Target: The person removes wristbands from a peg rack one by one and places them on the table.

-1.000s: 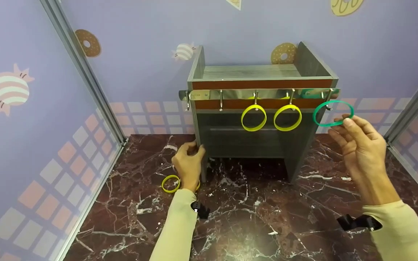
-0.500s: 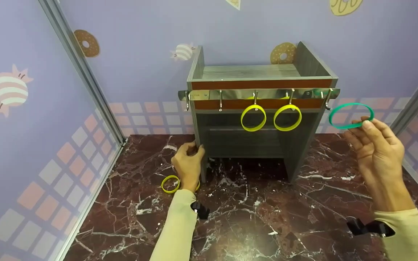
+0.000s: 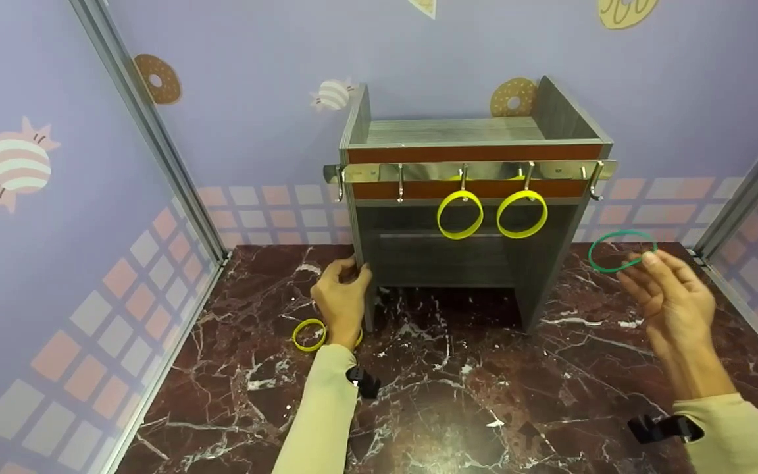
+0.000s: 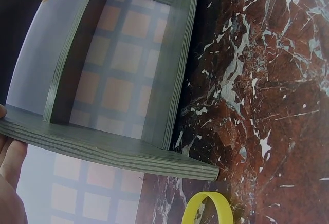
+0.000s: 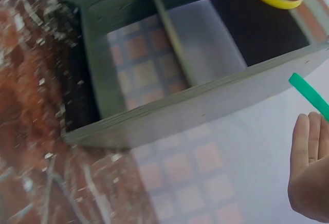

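My right hand pinches a thin green ring between thumb and fingers, to the right of the grey wooden shelf and below its rightmost hook. The right wrist view shows part of that green ring, apart from the shelf. My left hand grips the front edge of the shelf's left side panel. Two yellow rings hang from the middle hooks of the metal hook rail. Another yellow ring stands on the tabletop by my left wrist, which partly hides one more.
The dark red marble-patterned tabletop runs in front of the shelf. Purple panels stand behind and at both sides. The two left hooks and the rightmost one carry no ring.
My right hand has carried the green ring away from the rightmost hook, first right, then down and slightly back left. My left hand stays on the panel.
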Tool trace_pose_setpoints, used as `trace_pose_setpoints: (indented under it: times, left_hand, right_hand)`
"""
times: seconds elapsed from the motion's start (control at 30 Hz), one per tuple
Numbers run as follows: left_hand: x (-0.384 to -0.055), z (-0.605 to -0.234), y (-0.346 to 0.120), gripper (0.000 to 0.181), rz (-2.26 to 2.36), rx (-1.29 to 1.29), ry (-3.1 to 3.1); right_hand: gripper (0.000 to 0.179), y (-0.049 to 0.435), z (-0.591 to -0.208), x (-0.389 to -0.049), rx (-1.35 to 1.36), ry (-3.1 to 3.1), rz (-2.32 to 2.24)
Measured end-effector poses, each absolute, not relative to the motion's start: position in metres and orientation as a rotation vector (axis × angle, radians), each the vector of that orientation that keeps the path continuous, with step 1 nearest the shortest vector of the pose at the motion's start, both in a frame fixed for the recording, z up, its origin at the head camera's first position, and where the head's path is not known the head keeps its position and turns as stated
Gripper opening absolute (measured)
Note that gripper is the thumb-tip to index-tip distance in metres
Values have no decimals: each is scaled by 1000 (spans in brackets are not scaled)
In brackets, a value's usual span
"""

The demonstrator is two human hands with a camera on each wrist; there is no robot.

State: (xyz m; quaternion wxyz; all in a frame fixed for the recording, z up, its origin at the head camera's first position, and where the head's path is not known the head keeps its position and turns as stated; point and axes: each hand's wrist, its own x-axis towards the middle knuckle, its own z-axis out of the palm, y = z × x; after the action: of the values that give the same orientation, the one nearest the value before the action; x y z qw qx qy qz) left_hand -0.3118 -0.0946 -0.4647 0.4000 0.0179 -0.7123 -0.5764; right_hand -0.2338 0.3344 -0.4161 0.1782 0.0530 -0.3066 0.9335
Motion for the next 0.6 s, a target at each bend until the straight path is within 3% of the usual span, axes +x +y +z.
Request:
trace_pose_setpoints:
  times: [0.6]
  left_hand:
    - [-312, -466, -96, 10, -1457, 28, -1797]
  right_hand:
    - [13, 333, -496, -244, -185, -1287, 2597]
